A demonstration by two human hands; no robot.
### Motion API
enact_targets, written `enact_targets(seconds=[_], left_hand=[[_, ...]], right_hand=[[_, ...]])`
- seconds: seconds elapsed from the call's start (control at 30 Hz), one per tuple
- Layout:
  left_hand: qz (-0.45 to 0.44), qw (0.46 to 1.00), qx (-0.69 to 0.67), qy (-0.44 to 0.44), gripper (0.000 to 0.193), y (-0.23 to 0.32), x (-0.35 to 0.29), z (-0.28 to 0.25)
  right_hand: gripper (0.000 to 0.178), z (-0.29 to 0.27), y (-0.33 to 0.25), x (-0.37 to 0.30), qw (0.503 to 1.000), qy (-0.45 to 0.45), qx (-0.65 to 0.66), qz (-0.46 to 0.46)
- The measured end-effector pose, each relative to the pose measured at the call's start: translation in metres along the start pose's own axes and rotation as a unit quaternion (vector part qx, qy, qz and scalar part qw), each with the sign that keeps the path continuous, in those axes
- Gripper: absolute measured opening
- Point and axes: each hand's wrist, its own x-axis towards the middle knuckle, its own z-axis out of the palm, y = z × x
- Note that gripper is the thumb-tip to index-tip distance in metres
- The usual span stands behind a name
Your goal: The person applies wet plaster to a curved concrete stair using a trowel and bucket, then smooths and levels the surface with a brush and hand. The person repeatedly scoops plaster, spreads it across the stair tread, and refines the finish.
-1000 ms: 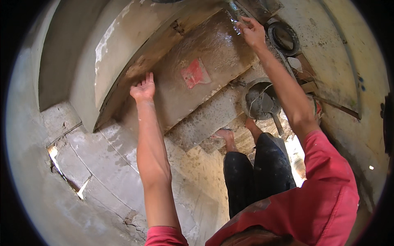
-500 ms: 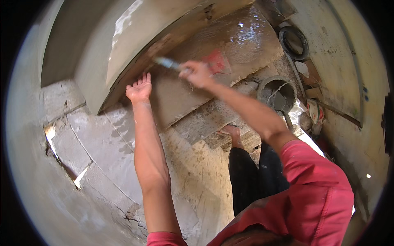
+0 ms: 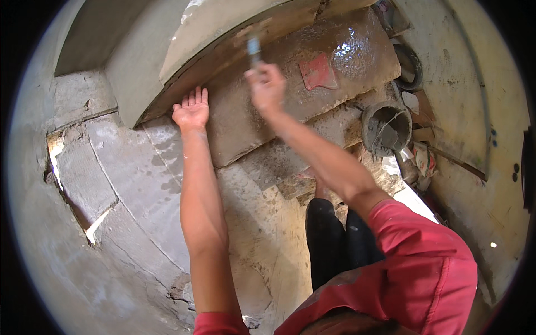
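My left hand (image 3: pixel 191 111) is palm up with its fingers stretched out, against the underside of the curved plastered wall edge (image 3: pixel 153 107). Nothing lies in that palm. In my right hand (image 3: pixel 266 86) is a slim tool that looks like a brush (image 3: pixel 254 49), pale blue in its middle and smeared by motion. Its far end is at the brown, damp strip (image 3: pixel 279 34) beneath the curved edge. Below my right hand stretches a wet, brown-grey slab (image 3: pixel 237 131). A flat red piece (image 3: pixel 318 72) lies on this slab, right of my right hand.
A round bucket (image 3: pixel 386 129) with grey mortar stands right of the slab. Behind it sits a black rubber-like tub (image 3: pixel 408 67). Rough steps (image 3: pixel 279 167) drop toward my feet. Stone slabs on the left have a broken gap (image 3: pixel 70 195). A plastered wall (image 3: pixel 463 111) rises on the right.
My right hand has swung the brush from pointing left to pointing up, farther right along the strip. My left hand stays spread at the edge. The whole view has shifted slightly.
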Motion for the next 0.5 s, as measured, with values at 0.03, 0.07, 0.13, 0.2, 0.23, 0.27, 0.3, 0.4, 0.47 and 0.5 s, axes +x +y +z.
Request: enact_targets(seconds=[0.03, 0.07, 0.13, 0.2, 0.23, 0.27, 0.3, 0.4, 0.47, 0.5], left_hand=[[0.004, 1.000, 0.003, 0.005, 0.074, 0.007, 0.000, -0.003], [0.005, 1.000, 0.006, 0.007, 0.074, 0.013, 0.000, -0.007], [0.005, 1.000, 0.021, 0.004, 0.075, 0.022, -0.001, -0.016], [0.004, 1.000, 0.026, 0.001, 0.075, 0.026, -0.002, -0.021], [-0.003, 1.000, 0.026, -0.004, 0.076, 0.026, -0.004, -0.024], [-0.014, 1.000, 0.024, -0.002, 0.076, 0.023, -0.005, -0.026], [-0.022, 1.000, 0.021, 0.001, 0.077, 0.018, -0.006, -0.025], [-0.012, 0.999, 0.034, -0.008, 0.078, -0.006, -0.007, -0.014], [-0.008, 1.000, 0.027, -0.015, 0.077, -0.022, -0.010, -0.003], [-0.004, 1.000, 0.024, -0.015, 0.077, -0.030, -0.010, 0.005]], right_hand=[[0.028, 0.024, 0.002, -0.019, 0.999, -0.023, 0.021, 0.028], [0.033, 0.030, 0.003, -0.037, 0.995, -0.087, -0.004, 0.055], [0.037, 0.015, -0.005, -0.055, 0.975, -0.188, -0.120, 0.014], [0.040, -0.030, -0.036, -0.056, 0.948, -0.248, -0.197, -0.013], [0.042, -0.059, -0.064, -0.050, 0.946, -0.253, -0.197, -0.051], [0.041, -0.091, -0.098, -0.043, 0.945, -0.219, -0.219, -0.104], [0.040, -0.125, -0.142, -0.032, 0.934, -0.202, -0.227, -0.185], [0.033, -0.204, -0.296, 0.007, 0.839, -0.081, -0.333, -0.422], [0.032, -0.232, -0.390, 0.038, 0.727, 0.025, -0.492, -0.479], [0.032, -0.238, -0.429, 0.059, 0.687, 0.040, -0.571, -0.448]])
